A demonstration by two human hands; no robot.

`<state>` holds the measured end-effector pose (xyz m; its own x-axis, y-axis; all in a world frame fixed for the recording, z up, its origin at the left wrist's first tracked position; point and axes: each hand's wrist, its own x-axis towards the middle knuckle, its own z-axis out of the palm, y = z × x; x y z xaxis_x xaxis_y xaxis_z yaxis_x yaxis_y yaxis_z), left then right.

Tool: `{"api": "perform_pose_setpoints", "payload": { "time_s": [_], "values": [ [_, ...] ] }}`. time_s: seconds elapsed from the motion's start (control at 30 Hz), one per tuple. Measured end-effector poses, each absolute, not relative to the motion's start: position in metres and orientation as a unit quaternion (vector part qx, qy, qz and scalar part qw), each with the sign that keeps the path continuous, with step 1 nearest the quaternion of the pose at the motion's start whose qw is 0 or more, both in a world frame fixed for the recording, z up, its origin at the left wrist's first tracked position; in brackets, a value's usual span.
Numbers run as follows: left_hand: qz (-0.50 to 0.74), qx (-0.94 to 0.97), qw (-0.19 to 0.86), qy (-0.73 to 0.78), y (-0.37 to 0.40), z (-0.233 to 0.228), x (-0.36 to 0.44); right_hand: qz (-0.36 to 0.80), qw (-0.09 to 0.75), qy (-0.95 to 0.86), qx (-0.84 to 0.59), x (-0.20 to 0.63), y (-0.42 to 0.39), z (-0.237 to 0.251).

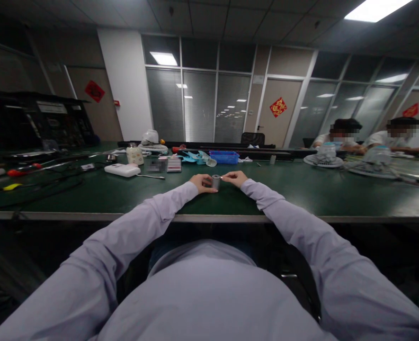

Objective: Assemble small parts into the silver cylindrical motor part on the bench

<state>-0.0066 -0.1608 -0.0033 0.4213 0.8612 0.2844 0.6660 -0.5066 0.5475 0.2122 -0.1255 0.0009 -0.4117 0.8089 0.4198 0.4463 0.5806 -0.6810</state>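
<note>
A small grey metal cylinder (216, 183) stands upright on the green table top (181, 202), with a dark round opening or mark in its top. My left hand (202, 183) is closed around the cylinder from the left, thumb on the near side and fingers behind. From the right, my right hand (235, 178) comes up to the cylinder's upper rim, thumb and forefinger pinched together. Whatever those fingertips hold is too small to make out.
Behind my hands are a blue basket (224, 157), light-blue gloves or cloth (195, 157), a patterned jar (135, 155) and a white box (122, 170) beside a thin metal rod (151, 177). Cables and a red-handled tool (24, 169) lie left. Two people sit far right near white round-based devices (323, 160).
</note>
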Motion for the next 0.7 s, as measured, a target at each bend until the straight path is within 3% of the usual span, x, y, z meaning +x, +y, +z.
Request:
{"api": "perform_pose_setpoints", "payload": {
  "time_s": [0.37, 0.53, 0.7],
  "values": [
    [0.275, 0.815, 0.192, 0.472, -0.165, 0.000, -0.005, 0.267, 0.211, -0.852, -0.398, 0.228, -0.132, -0.002],
    [0.274, 0.813, 0.192, 0.476, -0.167, 0.001, -0.005, 0.230, 0.221, -0.857, -0.404, 0.227, -0.134, -0.001],
    [0.270, 0.818, 0.187, 0.471, -0.168, 0.002, -0.006, 0.163, 0.316, -0.836, -0.418, 0.217, -0.137, 0.005]
  ]
}}
